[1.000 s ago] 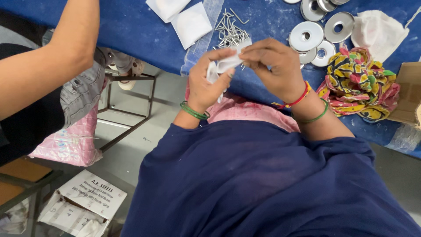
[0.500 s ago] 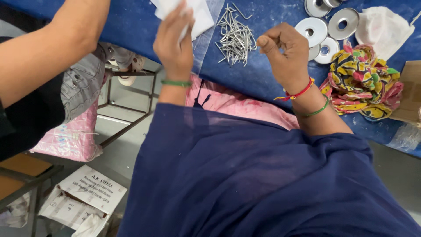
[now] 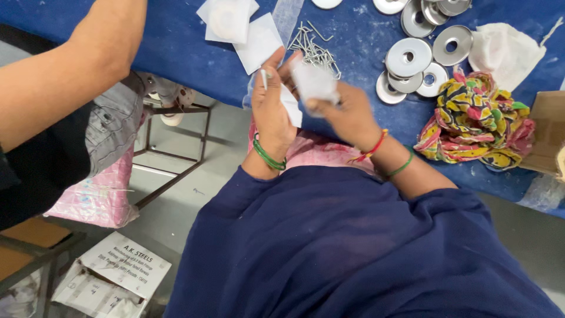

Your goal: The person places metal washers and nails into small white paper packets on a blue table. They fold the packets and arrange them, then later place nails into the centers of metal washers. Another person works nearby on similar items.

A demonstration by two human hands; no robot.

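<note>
1. Now both hands are back together at frame centre-top; half a second ago the left hand (image 3: 272,112) was up at the white squares (image 3: 235,26) at 12 o'clock and the right hand (image 3: 347,115) sat apart as a fist.
2. Left hand: fingers curled, pinching a thin metal pin (image 3: 264,78) upright, with a white pouch piece (image 3: 291,106) against its palm.
3. Right hand: closed on a small white pouch (image 3: 313,81), held just above the blue table (image 3: 176,47) edge, touching the left fingertips.
4. Nail pile (image 3: 315,48) lies at 12 o'clock of the hands, partly hidden behind the pouch; earlier it was fully in view.
5. Steel washers (image 3: 412,65) at 2 o'clock, white cloth bag (image 3: 506,50) further right, patterned yellow-pink cloth (image 3: 471,121) at 3 o'clock.
6. Brown cardboard box (image 3: 547,135) at the right edge, only a corner in view.
7. Pink plastic sack (image 3: 94,197) at 8 o'clock under the table; white printed carton flap (image 3: 123,265) at 7 o'clock on the floor, rectangular, dark print.
8. Another person's bare arm (image 3: 70,76) reaches in from 10 o'clock, as before.
</note>
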